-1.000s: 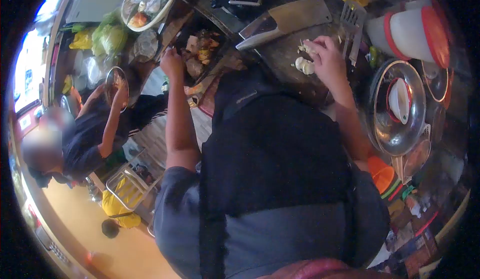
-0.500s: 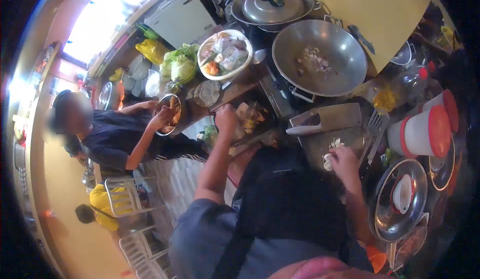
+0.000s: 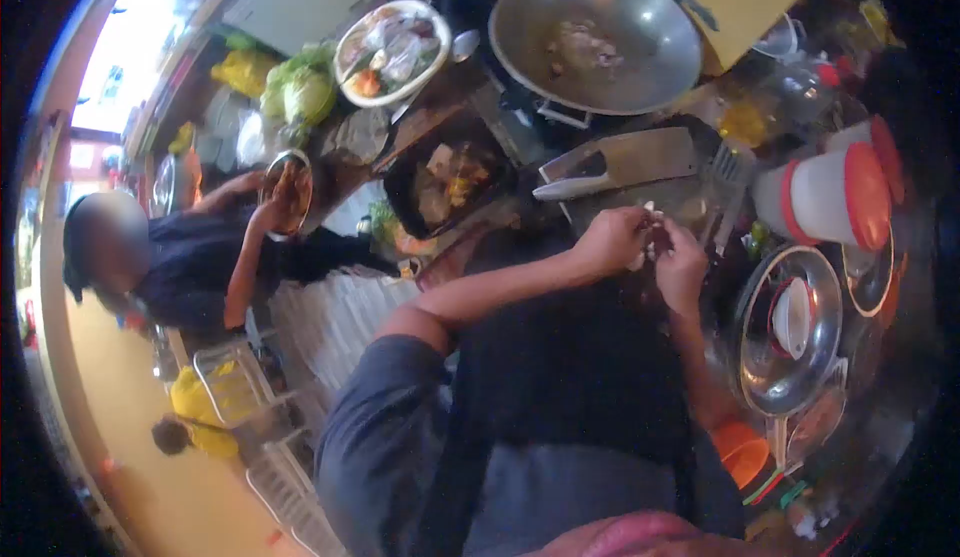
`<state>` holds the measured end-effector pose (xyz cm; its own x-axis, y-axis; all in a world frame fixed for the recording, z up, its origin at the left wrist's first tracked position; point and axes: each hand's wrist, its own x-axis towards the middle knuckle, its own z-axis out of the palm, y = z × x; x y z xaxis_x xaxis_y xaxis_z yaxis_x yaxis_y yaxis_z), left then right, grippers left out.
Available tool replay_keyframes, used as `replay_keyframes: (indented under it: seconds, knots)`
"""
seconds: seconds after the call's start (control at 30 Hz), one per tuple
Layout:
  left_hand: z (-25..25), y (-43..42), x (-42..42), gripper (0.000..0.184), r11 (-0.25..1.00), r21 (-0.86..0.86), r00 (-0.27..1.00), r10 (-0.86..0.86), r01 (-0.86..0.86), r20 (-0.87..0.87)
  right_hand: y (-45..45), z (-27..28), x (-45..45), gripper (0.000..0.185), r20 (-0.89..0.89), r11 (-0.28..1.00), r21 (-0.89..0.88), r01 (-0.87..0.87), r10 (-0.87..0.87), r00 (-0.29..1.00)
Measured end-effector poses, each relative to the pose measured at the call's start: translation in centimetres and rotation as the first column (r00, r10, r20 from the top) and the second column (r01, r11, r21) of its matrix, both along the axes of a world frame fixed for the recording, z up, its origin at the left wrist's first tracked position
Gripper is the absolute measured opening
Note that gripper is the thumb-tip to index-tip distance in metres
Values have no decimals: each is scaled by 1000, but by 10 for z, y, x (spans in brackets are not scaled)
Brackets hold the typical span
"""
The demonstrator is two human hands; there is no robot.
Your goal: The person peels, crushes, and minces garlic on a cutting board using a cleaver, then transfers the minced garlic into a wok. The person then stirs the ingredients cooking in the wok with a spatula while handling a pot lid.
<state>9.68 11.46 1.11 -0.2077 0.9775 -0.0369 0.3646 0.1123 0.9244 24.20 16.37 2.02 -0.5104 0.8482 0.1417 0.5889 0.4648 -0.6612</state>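
Note:
My left hand [image 3: 612, 241] and my right hand [image 3: 681, 265] are close together in front of my dark apron. Their fingers are pinched around a piece of white garlic [image 3: 651, 209], which shows between the fingertips. Exactly how each finger grips it is partly hidden. Just beyond the hands lies a dark board or worktop, with a long grey flat object [image 3: 640, 160] with a pointed end on it. A slotted metal turner [image 3: 728, 172] rests to the right of the hands.
A large wok [image 3: 650, 52] with chopped pieces stands ahead. To its left are a white bowl of ingredients [image 3: 437, 21], a cabbage [image 3: 303, 95] and a black tray [image 3: 405, 172]. Red-lidded containers [image 3: 838, 192] and a metal pan [image 3: 755, 357] stand right. A co-worker [image 3: 200, 267] holds a bowl.
My left hand has moved right, from beside the black tray to the garlic at my right hand. My right hand has risen slightly in view. The camera view has shifted.

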Motion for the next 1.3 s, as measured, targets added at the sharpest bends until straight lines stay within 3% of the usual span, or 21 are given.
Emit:
replay_keyframes:
  seconds: [0.03, 0.1, 0.17, 0.2, 0.33, 0.43, 0.5, 0.53, 0.6, 0.63, 0.67, 0.7, 0.77, 1.0, 1.07, 1.17, 1.3]
  knots:
    - [-2, 1, -1, 29, 999, 31, 999, 41, -42, 27, -3, 1, -3, 32, -25, 998, -15, 57, -57, 998]
    - [-6, 2, 0, 25, 984, 64, 981, 160, -167, 108, -3, -3, -2, 36, -93, 996, -88, -4, -4, 996]
    - [-1, 1, -3, 23, 996, -39, 997, 79, -80, -21, -3, -12, -3, 37, -117, 997, 17, 74, -72, 991]
    - [0, 1, -3, 23, 995, -17, 995, 99, -99, -5, -3, -17, -5, 34, -132, 994, -50, 99, -105, 986]
    - [-6, -1, -8, 25, 993, -81, 996, 92, -91, 12, -2, -23, -10, 29, -150, 998, -42, 46, -52, 987]
    - [-15, -1, -11, 24, 995, -72, 995, 80, -75, 62, -6, -16, -19, 25, -192, 983, -177, 50, -84, 978]
    - [-19, -1, -13, 23, 990, -88, 954, 129, -109, 271, -5, -19, -21, 22, -314, 974, -226, 24, -96, 945]
    - [-20, 1, -14, 21, 983, -147, 937, 154, -113, 312, -4, -21, -20, 22, -295, 972, -229, 53, -121, 948]
    - [-20, 1, -19, 22, 993, -98, 960, 92, -68, 265, 2, -23, -12, 20, -139, 998, 62, -26, 35, 990]
    - [-32, 2, -15, 24, 984, -165, 860, 146, -73, 489, 3, -22, -10, 20, -140, 995, 94, -21, 34, 990]
    - [-13, -1, -15, 24, 982, -166, 787, 170, -87, 592, 0, -19, -12, 19, -143, 992, 127, -18, 36, 989]
    - [-5, -2, -16, 23, 977, -190, 845, 179, -94, 504, -3, -14, -13, 19, -119, 991, 128, 25, -10, 993]
    - [-21, -1, -15, 21, 980, -161, 741, 191, -113, 643, -7, -7, -17, 18, -180, 999, -16, 42, -44, 983]
    - [-16, -2, -18, 19, 977, -211, 719, 157, -15, 677, -7, -5, -20, 11, -155, 993, 20, 119, -115, 981]
    - [-11, -2, -16, 19, 979, -204, 674, 167, -24, 719, -7, -4, -22, 11, -235, 976, -160, 148, -184, 954]
    - [2, -4, -19, 20, 981, -194, 773, 138, -19, 620, -1, -14, -20, 13, -206, 986, -95, 138, -155, 966]
    - [-4, -3, -19, 20, 981, -190, 750, 144, -24, 646, -1, -17, -23, 15, -259, 974, -186, 132, -178, 949]
